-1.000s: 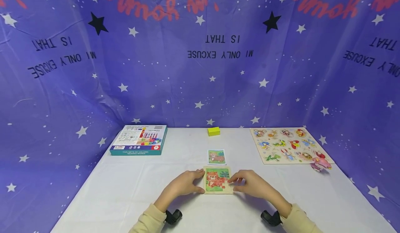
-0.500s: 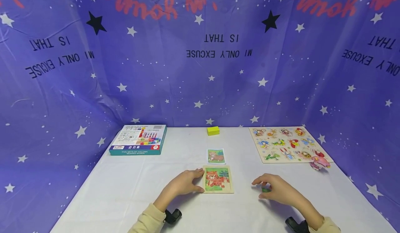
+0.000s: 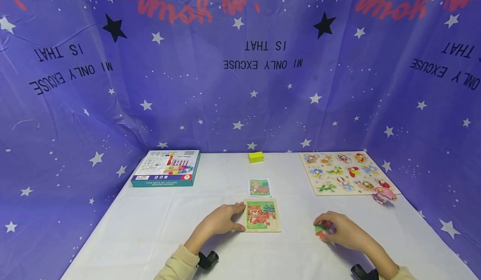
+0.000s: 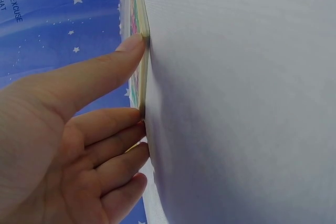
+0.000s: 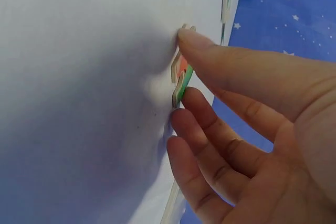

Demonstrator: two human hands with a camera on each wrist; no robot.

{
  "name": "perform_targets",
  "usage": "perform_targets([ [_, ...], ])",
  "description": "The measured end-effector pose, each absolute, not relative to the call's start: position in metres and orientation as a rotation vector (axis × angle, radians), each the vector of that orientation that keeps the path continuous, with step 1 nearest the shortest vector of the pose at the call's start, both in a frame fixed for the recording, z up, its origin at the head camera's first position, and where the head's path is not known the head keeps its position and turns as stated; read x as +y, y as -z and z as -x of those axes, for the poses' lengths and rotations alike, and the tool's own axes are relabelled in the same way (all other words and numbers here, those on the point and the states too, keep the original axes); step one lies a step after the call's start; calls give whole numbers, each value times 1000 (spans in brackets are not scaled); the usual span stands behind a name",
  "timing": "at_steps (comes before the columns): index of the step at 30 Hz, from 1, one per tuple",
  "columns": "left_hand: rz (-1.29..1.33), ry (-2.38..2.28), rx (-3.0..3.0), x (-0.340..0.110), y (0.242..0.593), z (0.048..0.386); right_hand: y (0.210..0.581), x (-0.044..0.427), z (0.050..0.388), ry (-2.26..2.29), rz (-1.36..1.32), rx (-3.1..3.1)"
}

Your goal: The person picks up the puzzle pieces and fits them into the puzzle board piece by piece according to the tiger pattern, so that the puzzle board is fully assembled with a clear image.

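A square wooden jigsaw tray (image 3: pixel 278 219) holds a partly filled picture of an orange tiger; bare wood shows at its lower right. My left hand (image 3: pixel 222 220) rests its thumb and index fingertip against the tray's left edge, fingers fairly straight. To the right of the tray, my right hand (image 3: pixel 345 231) pinches a green and orange jigsaw piece (image 3: pixel 320 231) close to the tablecloth. In the right wrist view the thumb (image 5: pixel 197 40) covers part of the piece (image 5: pixel 183 80), and I cannot tell whether there are two pieces.
A small tiger picture card (image 3: pixel 259 187) lies just beyond the tray, with a yellow block (image 3: pixel 256 157) farther back. At the back left is a boxed toy set (image 3: pixel 165 168). An insect puzzle board (image 3: pixel 321 191) and a pink toy (image 3: pixel 385 195) sit at right.
My right hand has left the tray's right edge and moved right, where it now holds the green and orange jigsaw piece. My left hand has stayed at the tray.
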State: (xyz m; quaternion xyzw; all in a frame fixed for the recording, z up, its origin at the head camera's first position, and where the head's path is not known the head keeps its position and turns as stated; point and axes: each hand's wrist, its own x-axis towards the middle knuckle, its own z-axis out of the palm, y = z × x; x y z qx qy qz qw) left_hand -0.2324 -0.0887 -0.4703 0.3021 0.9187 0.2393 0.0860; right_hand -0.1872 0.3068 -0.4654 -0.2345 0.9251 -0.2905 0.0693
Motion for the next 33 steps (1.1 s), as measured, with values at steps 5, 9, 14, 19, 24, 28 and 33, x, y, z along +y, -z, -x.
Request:
perform_targets([
  [5,-904,-709,2741,-88,470,232,466,309,190,890,657,2770],
  [9,-917,-718,2738,-89,470,232,466,310,192,903,633,2771],
  [14,-928,-723,2738,-89,469,232,463,312,191,927,641,2760],
  [19,-930,-719,2740,-89,470,232,460,312,190,919,705,2745],
  [24,-927,-716,2739,-89,471,233,457,309,191,917,739,2758],
  [28,-925,-724,2736,-89,472,233,456,301,192,972,795,2770],
  [33,-921,-726,2736,-90,472,233,455,289,194,1043,863,2762],
])
